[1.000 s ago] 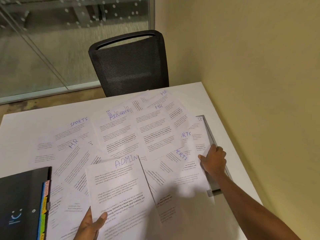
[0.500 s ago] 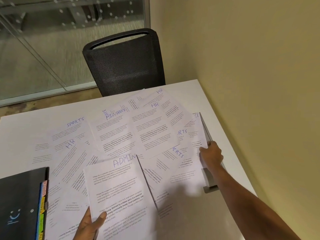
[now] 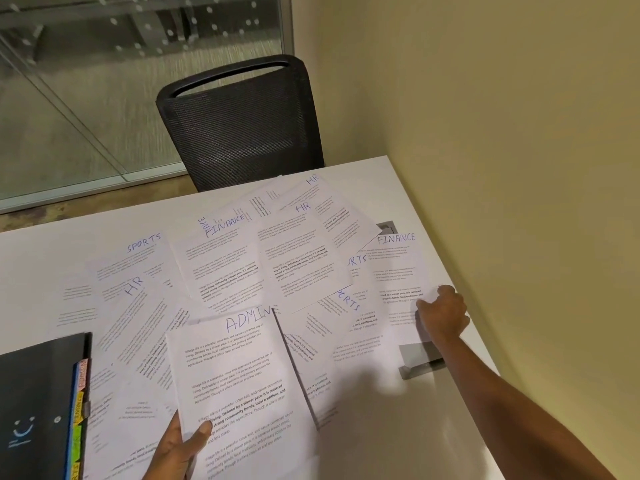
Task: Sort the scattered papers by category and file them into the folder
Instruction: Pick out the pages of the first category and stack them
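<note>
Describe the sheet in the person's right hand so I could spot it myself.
Start at the yellow wall beside the white table. The sheet closest to it, gripped by the right hand, is headed FINANCE in blue. The other FINANCE sheet lies mid-table, before the chair.

Left hand (image 3: 176, 452), low and close to the body, pinches the ADMIN sheet (image 3: 235, 375), thumb on top. The bare right arm reaches forward; the right hand (image 3: 441, 315), knuckles up and fingers curled, grips the FINANCE sheet (image 3: 394, 271) edge.
</note>
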Available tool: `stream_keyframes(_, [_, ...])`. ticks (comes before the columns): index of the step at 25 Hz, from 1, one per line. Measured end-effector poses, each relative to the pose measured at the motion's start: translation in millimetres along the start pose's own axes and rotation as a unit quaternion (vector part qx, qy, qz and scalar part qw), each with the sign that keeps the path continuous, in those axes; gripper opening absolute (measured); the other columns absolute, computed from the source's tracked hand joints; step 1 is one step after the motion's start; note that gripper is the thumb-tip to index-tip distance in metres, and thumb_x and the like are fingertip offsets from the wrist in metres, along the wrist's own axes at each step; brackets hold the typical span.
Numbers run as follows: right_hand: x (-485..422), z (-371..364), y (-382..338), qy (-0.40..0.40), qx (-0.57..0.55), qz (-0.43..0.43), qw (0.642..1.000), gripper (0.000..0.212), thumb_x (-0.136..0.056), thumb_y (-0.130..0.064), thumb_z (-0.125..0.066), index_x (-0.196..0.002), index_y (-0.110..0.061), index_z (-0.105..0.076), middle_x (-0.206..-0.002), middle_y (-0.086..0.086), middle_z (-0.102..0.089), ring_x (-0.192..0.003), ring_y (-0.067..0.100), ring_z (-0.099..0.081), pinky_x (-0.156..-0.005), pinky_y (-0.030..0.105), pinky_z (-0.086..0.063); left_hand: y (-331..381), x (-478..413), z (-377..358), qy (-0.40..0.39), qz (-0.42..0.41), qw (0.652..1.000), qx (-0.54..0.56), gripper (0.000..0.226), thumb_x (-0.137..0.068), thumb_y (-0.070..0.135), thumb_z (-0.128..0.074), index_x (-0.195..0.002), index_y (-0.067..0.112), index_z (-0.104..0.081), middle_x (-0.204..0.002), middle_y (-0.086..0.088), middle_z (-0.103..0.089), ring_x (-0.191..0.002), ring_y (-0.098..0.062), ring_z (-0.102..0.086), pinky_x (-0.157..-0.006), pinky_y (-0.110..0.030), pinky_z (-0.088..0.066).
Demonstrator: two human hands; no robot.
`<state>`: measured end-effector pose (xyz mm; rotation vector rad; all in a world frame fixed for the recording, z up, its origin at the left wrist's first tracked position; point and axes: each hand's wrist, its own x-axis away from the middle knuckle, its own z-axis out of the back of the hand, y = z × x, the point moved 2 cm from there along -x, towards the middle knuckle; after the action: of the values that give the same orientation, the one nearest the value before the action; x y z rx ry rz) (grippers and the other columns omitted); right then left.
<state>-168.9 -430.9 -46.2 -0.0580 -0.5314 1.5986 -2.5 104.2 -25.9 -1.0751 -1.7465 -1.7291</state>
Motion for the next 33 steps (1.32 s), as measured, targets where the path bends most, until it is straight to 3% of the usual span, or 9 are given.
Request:
stream_keyframes(3, [27.7,-1.3,-6.3,0.025,0.047,0.037,0.998,0.075,-0.074,-0.043,-0.093,-0.133,-0.012,-0.058,-0.130,0.016,-0.061,-0.124,0.040,-0.055,-0.096,0.056,-0.049,-0.1,3.1,-3.6,-0.016,-0.011,1.000,-0.004,0.054,-0.101,-0.008,-0.057,-0.146,0.020,-0.060,-0.134,-0.016,-0.074,-0.126,-0.044,-0.066,-0.097,-0.051,-0.058])
stream_keyframes(6, [65.2,-17.2,-6.4,-0.044,0.035,0.084,0.995,0.091,-0.066,-0.050,-0.096,-0.136,-0.012,-0.050,-0.129,0.014,-0.055,-0.123,0.038,-0.052,-0.091,0.055,-0.056,0.1,10.6,-7.8,-0.022,-0.021,1.000,0.006,0.047,-0.102,-0.009,-0.055,-0.137,0.021,-0.065,-0.126,-0.011,-0.079,-0.120,-0.041,-0.068,-0.084,-0.042,-0.064])
stream_keyframes(10, [92.7,-33.5,-11.2,-0.096,0.060,0.109,0.988,0.104,-0.061,-0.049,-0.102,-0.138,-0.011,-0.043,-0.130,0.014,-0.051,-0.122,0.037,-0.052,-0.088,0.051,-0.058,-4.9,17.6,-11.7,-0.021,-0.027,0.999,0.016,0.050,-0.102,-0.009,-0.055,-0.143,0.020,-0.062,-0.127,-0.012,-0.078,-0.116,-0.038,-0.069,-0.081,-0.040,-0.065])
stream_keyframes(17, [95.6,-47.8,-19.1,-0.115,0.039,0.126,0.984,0.098,-0.066,-0.025,-0.102,-0.140,-0.005,-0.040,-0.129,0.017,-0.052,-0.114,0.035,-0.058,-0.099,0.044,-0.054,-15.1,16.1,-1.4,-0.010,-0.022,1.000,0.014,0.053,-0.101,-0.005,-0.060,-0.147,0.021,-0.061,-0.137,-0.013,-0.074,-0.130,-0.042,-0.065,-0.092,-0.045,-0.061])
stream_keyframes(21, [93.5,-46.6,-19.3,-0.120,-0.032,0.104,0.987,0.071,-0.081,-0.008,-0.085,-0.139,-0.010,-0.044,-0.128,0.015,-0.061,-0.111,0.035,-0.065,-0.090,0.044,-0.060,-15.0,20.7,-4.6,-0.018,-0.015,0.999,0.023,0.053,-0.102,-0.006,-0.058,-0.148,0.019,-0.060,-0.133,-0.013,-0.076,-0.126,-0.041,-0.067,-0.086,-0.043,-0.064])
stream_keyframes(26, [79.2,-34.2,-6.3,-0.107,-0.069,0.048,0.991,0.048,-0.092,-0.009,-0.074,-0.135,-0.012,-0.052,-0.123,0.017,-0.072,-0.108,0.038,-0.071,-0.087,0.042,-0.059,-12.7,18.5,-2.9,-0.020,-0.021,0.999,0.026,0.057,-0.100,-0.006,-0.060,-0.150,0.020,-0.058,-0.138,-0.013,-0.073,-0.133,-0.043,-0.063,-0.091,-0.044,-0.061])
stream_keyframes(30, [62.7,-19.3,9.1,-0.099,-0.049,0.024,0.994,0.051,-0.090,-0.012,-0.077,-0.135,-0.012,-0.052,-0.126,0.019,-0.070,-0.113,0.041,-0.068,-0.093,0.048,-0.059,-5.8,23.9,-4.8,-0.029,-0.019,0.999,0.028,0.052,-0.101,-0.007,-0.057,-0.145,0.021,-0.062,-0.133,-0.013,-0.075,-0.126,-0.041,-0.067,-0.086,-0.042,-0.064])
stream_keyframes(33, [60.5,-14.5,2.5,-0.048,0.032,0.064,0.996,0.064,-0.081,-0.024,-0.088,-0.133,-0.010,-0.055,-0.127,0.018,-0.064,-0.117,0.041,-0.061,-0.093,0.053,-0.057,-4.6,26.1,-4.7,-0.030,-0.018,0.999,0.023,0.049,-0.101,-0.007,-0.057,-0.141,0.021,-0.064,-0.130,-0.012,-0.077,-0.122,-0.039,-0.068,-0.083,-0.040,-0.065])
